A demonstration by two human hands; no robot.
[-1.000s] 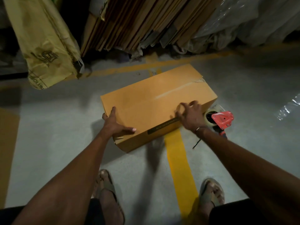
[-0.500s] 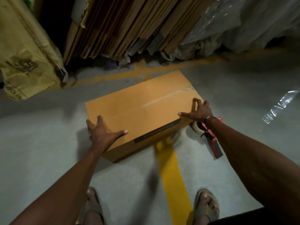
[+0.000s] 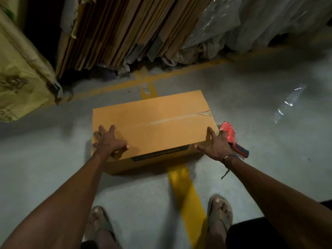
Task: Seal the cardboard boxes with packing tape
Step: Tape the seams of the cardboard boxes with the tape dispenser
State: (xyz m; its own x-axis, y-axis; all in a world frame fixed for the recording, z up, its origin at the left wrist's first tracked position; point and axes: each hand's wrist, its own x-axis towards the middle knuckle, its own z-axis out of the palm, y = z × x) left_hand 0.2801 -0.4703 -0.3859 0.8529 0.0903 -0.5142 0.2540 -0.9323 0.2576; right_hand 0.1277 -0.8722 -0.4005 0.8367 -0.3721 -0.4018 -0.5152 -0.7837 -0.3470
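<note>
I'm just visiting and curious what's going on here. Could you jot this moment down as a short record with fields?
Place: grey floor with yellow lines
Box: closed cardboard box on the floor, clear tape along its top seam
Left hand: fingers spread over the box's near left corner
Right hand: spread on the near right corner
Tape dispenser: red, lying on the floor right of the box, unheld
Background: flattened cardboard sheets standing on edge

The tape dispenser (image 3: 233, 139) lies on the floor (image 3: 45, 159) just right of the box (image 3: 152, 126).
</note>
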